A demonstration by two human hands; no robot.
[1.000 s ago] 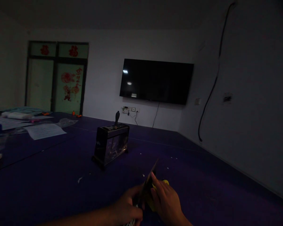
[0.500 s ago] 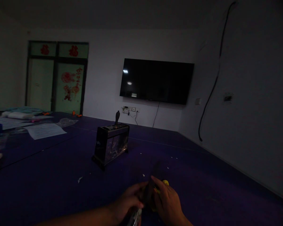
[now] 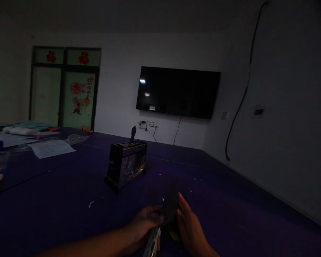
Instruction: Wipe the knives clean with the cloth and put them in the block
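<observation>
The room is dim. My left hand [image 3: 143, 225] and my right hand [image 3: 189, 228] meet low in the middle over the purple table [image 3: 56, 210]. Both are closed around a dark flat piece [image 3: 170, 204] that stands up between them. A pale striped strip [image 3: 153, 242] hangs below my left hand. A bit of yellow [image 3: 173, 233] shows under my right hand. I cannot make out what the dark piece is.
A dark box with a glossy front and a small lever on top [image 3: 126, 163] stands a short way beyond my hands. White papers [image 3: 50, 148] and other items lie far left. A black television [image 3: 178, 92] hangs on the far wall; small white scraps dot the table.
The dark piece has turned from edge-on to showing its broad face. The yellow object is now mostly hidden, and the striped strip has come into view below my left hand.
</observation>
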